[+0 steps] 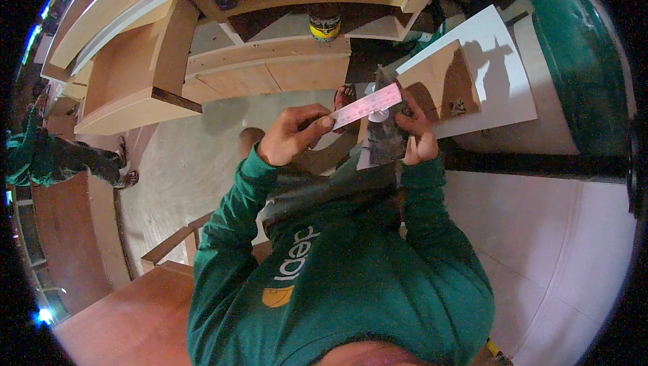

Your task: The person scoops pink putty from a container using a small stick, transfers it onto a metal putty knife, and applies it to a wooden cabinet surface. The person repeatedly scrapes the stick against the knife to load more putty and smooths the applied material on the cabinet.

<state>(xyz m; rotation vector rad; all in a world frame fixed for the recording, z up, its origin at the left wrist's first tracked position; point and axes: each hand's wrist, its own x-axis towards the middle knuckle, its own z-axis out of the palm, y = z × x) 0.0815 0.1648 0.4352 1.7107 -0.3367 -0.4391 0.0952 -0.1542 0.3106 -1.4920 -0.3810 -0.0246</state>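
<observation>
Nearby, a green sweatshirt (385,278) fills the lower middle, its sleeves leading up to both hands. The left hand (293,133) is closed in a pinch on one end of a pinkish ruler-like strip (364,105); gripping only that end probably leaves its marked face open to view. The right hand (420,131) is wrapped around the right side of a dark flat piece (386,150), seemingly to hold it steady beneath the strip. The strip slants across this piece, its far end close to the right fingers; whether it touches them, I cannot tell. A small white round thing (379,116) shows just below the strip, too covered to identify.

Beyond the hands, on the right, a brown board (439,69) lies on a larger white panel (516,99), perhaps because that gives it flat support. Ahead, a tin (325,24) with a yellow band stands by the wooden cabinet (270,76). Leftward, a wooden drawer (131,72) juts out over the floor (182,157). Farther left is a co-worker (67,157) in dark trousers.
</observation>
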